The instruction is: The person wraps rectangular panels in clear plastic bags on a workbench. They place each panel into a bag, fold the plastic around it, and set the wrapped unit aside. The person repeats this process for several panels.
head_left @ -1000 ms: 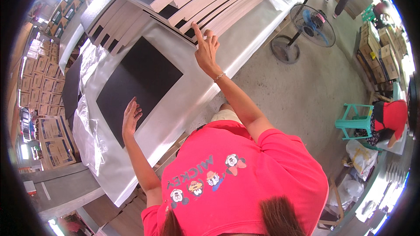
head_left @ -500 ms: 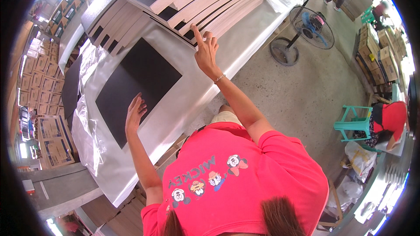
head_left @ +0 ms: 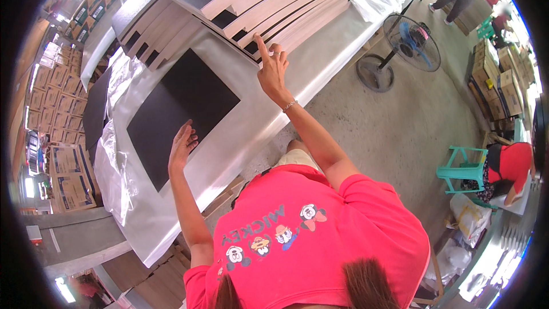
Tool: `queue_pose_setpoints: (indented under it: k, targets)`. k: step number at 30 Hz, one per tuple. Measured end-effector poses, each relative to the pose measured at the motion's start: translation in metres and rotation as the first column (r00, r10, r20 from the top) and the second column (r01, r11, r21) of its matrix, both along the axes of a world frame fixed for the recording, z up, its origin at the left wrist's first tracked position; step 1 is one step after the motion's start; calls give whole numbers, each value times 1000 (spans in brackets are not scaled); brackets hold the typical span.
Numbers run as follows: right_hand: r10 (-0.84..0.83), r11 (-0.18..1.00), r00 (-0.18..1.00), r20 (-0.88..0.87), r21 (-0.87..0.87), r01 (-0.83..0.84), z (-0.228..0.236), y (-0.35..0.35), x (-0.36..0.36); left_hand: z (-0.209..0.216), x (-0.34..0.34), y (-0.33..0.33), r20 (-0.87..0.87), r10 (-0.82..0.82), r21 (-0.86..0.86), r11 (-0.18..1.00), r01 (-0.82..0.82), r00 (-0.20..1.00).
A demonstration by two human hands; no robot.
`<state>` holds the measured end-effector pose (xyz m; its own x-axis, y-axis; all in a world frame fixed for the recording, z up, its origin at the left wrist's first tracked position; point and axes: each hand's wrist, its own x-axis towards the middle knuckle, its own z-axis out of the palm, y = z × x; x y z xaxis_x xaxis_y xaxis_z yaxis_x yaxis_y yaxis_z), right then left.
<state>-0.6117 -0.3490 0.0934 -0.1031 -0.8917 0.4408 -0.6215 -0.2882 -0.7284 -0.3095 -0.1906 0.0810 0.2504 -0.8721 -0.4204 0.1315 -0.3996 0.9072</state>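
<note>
A black rectangular sheet (head_left: 177,94) lies flat on a table covered in silvery plastic. Over its near edge hovers my left hand (head_left: 183,144), fingers loosely spread and holding nothing. My right hand (head_left: 273,74) is raised at the near corner of a tall stack of thick, dark-covered books (head_left: 280,8) with pale edges and black marks. Its index finger points out to the stack's lower edge, the other fingers bent; whether the tip touches I cannot tell. A shorter stack of similar books (head_left: 163,26) stands to the left of the tall one.
Crumpled clear plastic (head_left: 114,154) hangs along the table's left side. A standing fan (head_left: 409,43) is on the floor beyond the table's right edge. Cartons (head_left: 54,94) are piled at the far left. A green stool (head_left: 462,169) and a seated person in red (head_left: 510,169) are at the right.
The view has shifted slightly. My left hand has moved a little to the right over the black sheet; my right hand stays near the stack's corner. A standing person at the back has moved.
</note>
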Motion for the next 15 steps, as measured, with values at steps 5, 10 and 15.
queue_pose_setpoints:
  k: [5,10,15]
  targets:
    - [-24,991,996,90,-129,35,28,2,0,-10,5,1,-33,-41,-37,999,40,999]
    - [9,961,993,120,-274,25,78,-6,0,-20,6,-1,-114,-49,-69,997,41,992]
    - [-12,963,1000,22,-268,18,76,-19,12,-23,6,4,-144,-55,-92,995,42,988]
